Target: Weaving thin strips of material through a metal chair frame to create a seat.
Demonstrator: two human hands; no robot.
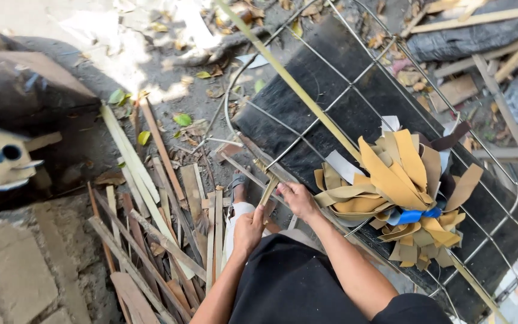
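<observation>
Fingers of both hands — left hand (248, 231), right hand (298, 198) — clamp one bamboo strip (268, 191) beside the wire frame (355, 78).

Small birdhouse (1, 159) at far left on a dark ledge. Pile of split wood slats (151, 240) on the dirt. Green leaves (181, 119) scattered nearby. Grey paving stone (13, 276) lower left. Planks (481, 18) upper right.

left hand (248, 228) fisted, right hand (298, 198) curled beside it, forearms converging

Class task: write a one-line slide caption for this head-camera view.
Both hands, left hand and right hand, grip a bamboo strip over a wire grid holding sandpaper scraps.
</observation>
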